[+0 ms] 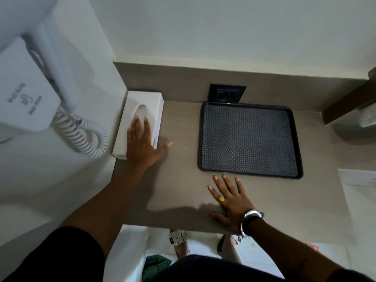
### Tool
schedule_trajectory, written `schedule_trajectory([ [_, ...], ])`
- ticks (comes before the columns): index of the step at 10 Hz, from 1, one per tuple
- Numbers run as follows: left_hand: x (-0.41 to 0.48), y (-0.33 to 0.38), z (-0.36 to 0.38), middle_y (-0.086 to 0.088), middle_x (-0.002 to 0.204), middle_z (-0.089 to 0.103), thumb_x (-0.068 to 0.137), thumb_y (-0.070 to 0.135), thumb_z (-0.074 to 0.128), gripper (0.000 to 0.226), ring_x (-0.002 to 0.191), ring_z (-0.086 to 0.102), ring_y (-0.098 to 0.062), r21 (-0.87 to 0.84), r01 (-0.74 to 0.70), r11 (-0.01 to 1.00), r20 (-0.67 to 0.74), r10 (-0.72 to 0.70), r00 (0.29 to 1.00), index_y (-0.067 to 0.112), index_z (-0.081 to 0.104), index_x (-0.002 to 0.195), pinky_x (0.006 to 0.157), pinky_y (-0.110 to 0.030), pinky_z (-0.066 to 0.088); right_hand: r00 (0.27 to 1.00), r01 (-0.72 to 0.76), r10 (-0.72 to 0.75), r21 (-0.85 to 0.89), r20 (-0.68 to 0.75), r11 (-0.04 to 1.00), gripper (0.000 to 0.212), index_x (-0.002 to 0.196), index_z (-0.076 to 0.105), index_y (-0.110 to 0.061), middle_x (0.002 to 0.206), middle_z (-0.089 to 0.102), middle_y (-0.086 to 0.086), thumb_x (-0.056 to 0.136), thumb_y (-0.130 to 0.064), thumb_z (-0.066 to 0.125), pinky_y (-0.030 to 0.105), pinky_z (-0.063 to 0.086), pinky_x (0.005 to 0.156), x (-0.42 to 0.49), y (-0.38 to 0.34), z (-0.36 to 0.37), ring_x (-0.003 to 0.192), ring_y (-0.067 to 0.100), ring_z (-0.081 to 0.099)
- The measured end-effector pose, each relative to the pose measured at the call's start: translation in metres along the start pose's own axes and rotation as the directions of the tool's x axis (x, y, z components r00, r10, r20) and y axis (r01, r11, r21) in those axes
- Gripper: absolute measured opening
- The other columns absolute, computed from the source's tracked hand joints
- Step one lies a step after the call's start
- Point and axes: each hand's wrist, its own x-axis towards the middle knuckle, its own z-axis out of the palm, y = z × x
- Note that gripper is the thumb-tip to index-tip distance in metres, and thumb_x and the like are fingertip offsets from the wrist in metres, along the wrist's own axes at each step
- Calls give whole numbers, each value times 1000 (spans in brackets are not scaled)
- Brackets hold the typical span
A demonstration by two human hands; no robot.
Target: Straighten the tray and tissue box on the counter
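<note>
A white tissue box [150, 102] with an oval opening lies at the counter's far left, close against the left wall. My left hand [142, 145] rests flat on its near half, fingers spread, thumb out over the counter. A black patterned tray [250, 139] lies empty on the counter to the right, roughly square to the back wall. My right hand [230, 198] lies flat on the counter just in front of the tray's near edge, fingers apart, fingertips close to the rim. It wears a ring and bracelets.
A white wall-mounted hair dryer [26, 94] with a coiled cord [85, 137] hangs on the left wall beside the box. A black power socket [226, 93] sits behind the tray. The grey counter [179, 180] ends near my body; feet in sandals show below.
</note>
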Motion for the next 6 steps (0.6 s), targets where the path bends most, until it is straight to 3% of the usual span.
schedule_trajectory([
  [2,6,-4,-7,-26,161,7,69,88,29,119,150,10,-39,21,19,1000,-3,-19,1000,7,9,153,120,-52,14,1000,-5,5,-16,-3,1000,86,152,28,-26,160,25,11,82,-73,44,64,11,110,3,3,1,144,40,26],
  [3,9,-3,-7,-27,161,10,70,86,31,117,150,12,-39,32,25,999,3,-26,1000,5,12,153,120,-54,14,1000,-1,1,-16,16,1000,83,153,25,-27,161,23,11,86,-75,34,64,9,112,3,3,3,145,39,25],
  [4,8,-2,-7,-27,161,11,72,86,34,116,150,13,-39,70,14,997,15,-15,1000,6,11,153,120,-55,14,1000,-14,14,-14,0,1000,80,154,20,-29,162,19,8,89,-76,24,62,5,114,4,2,4,148,36,18],
  [6,8,-1,-9,-22,163,-2,72,89,29,119,152,-1,-34,41,18,999,39,-19,999,8,-2,153,122,-54,4,999,-8,9,17,-45,1000,81,154,21,-29,163,17,7,88,-75,30,63,7,115,2,2,5,149,34,14],
])
